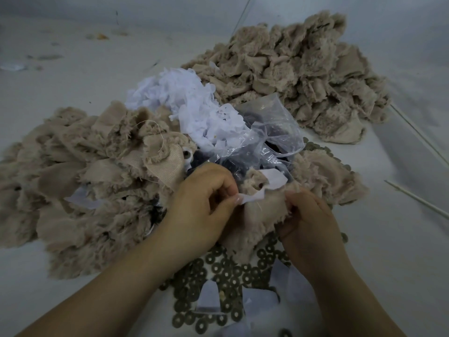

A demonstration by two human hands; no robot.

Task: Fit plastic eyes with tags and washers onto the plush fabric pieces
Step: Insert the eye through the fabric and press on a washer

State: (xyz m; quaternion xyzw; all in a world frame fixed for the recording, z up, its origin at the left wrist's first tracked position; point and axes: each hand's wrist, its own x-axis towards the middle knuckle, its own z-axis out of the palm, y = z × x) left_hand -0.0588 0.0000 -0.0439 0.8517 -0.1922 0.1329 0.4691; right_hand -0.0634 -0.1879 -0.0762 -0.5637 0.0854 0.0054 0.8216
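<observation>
dim, bluish, even light; soft focus; wide-angle bending at the edges

A toy-making workshop — heaps of plush fabric pieces (303, 76), loose washers (226, 271) and tags (184, 98) cover the table (73, 76).

- The bare left forearm (102, 293) enters from the lower left edge, with no sleeve, watch or band on the part in view.
- The bare left hand (199, 203) wears no glove or ring; one fingernail is pale and glossy at its tip.
- The bare right forearm (352, 295) is likewise uncovered, wrist unadorned.
- The bare right hand (308, 220) is ungloved and ringless.
</observation>
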